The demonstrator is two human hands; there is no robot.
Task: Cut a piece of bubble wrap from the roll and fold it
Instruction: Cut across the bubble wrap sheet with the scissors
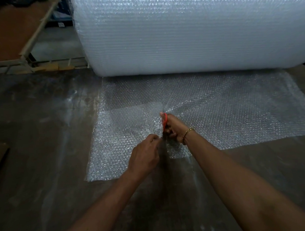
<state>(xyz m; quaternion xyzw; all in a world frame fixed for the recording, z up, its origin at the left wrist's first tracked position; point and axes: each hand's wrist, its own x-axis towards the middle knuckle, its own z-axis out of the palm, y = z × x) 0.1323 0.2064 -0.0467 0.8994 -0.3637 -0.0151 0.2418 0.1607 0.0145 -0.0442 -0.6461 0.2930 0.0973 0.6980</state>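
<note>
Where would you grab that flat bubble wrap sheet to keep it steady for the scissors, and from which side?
Probably pinch the sheet at the cut edge just left of the scissors, coming from the near side, as the left hand does. It lies flat and limp, so only a free edge offers a hold, and the far end joins the roll.

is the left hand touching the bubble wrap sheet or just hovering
Touching. The head view shows the left hand pinching the cut edge of the bubble wrap sheet, beside the orange scissors that the right hand grips.
</note>
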